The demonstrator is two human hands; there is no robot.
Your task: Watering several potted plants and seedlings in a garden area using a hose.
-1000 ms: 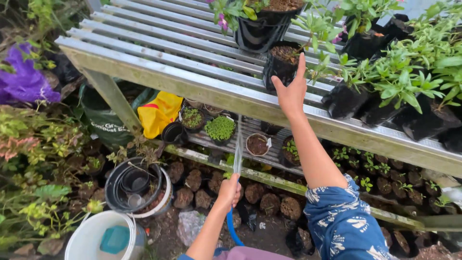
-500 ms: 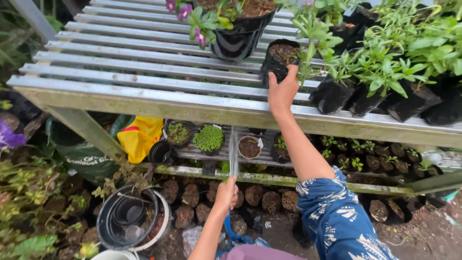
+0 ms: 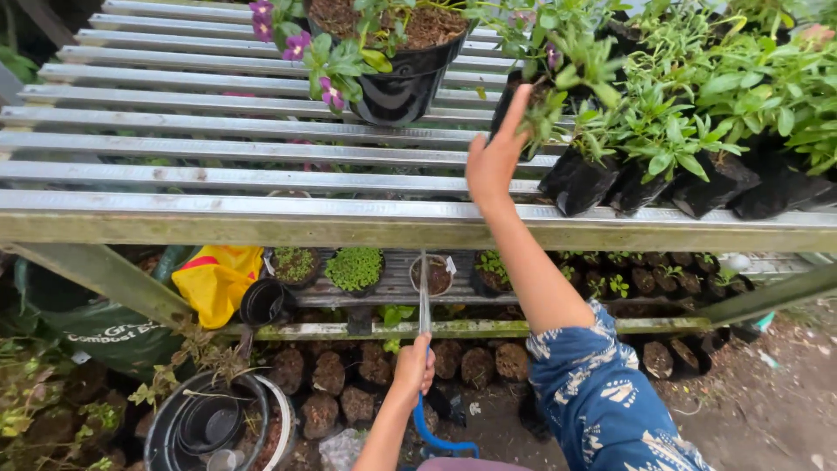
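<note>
My right hand [image 3: 493, 161] reaches up over the slatted metal bench [image 3: 261, 218]; its index finger is stretched along a small black plant bag [image 3: 510, 87], touching it, with no visible grip. Leafy stems hide most of that bag. My left hand [image 3: 413, 366] is low in the view, shut on the end of a blue hose [image 3: 436, 432]. A thin stream of water [image 3: 425, 296] runs from it toward a small round pot of soil [image 3: 433, 276] on the lower shelf.
A large black pot with purple flowers [image 3: 401, 78] stands left of the small bag, and a row of black seedling bags [image 3: 645, 174] to its right. Below are green seedling pots [image 3: 353, 269], a yellow bag [image 3: 214, 279], a green sack [image 3: 96, 327], stacked black pots [image 3: 205, 423] and several soil-filled bags on the ground.
The view has shifted so the bench sits lower and wider in frame. My right hand stays at the small bag, its index finger now stretched up. The left hand keeps spraying.
</note>
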